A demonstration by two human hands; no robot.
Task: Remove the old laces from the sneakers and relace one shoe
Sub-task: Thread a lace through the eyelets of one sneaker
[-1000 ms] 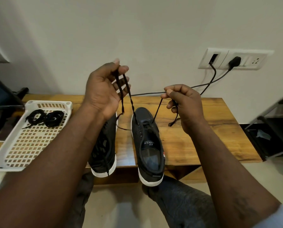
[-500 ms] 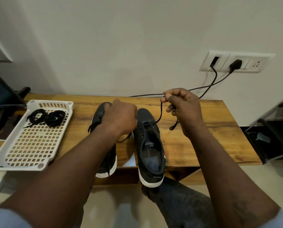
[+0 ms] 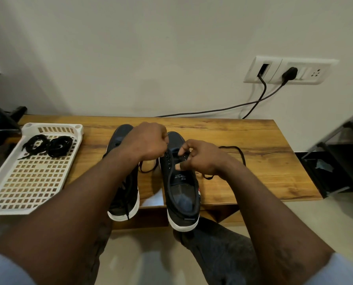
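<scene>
Two dark sneakers with white soles stand side by side on the wooden table (image 3: 253,140), heels toward me. My left hand (image 3: 149,140) is curled over the toe end of the right sneaker (image 3: 181,192) and hides what its fingers hold. My right hand (image 3: 200,157) pinches at the eyelets on that sneaker's far side. A black lace (image 3: 236,151) trails from the right sneaker across the table, and another loop of it lies between the shoes. The left sneaker (image 3: 120,140) sits partly under my left forearm.
A white perforated tray (image 3: 27,182) at the table's left holds two coiled black laces (image 3: 48,145). Black cables (image 3: 253,101) run from wall sockets down behind the table. A dark metal rack (image 3: 335,161) stands at the right. My knee is below the table's front edge.
Both hands came down from holding the lace ends up in the air to the right sneaker's eyelets. The lace now lies slack on the table.
</scene>
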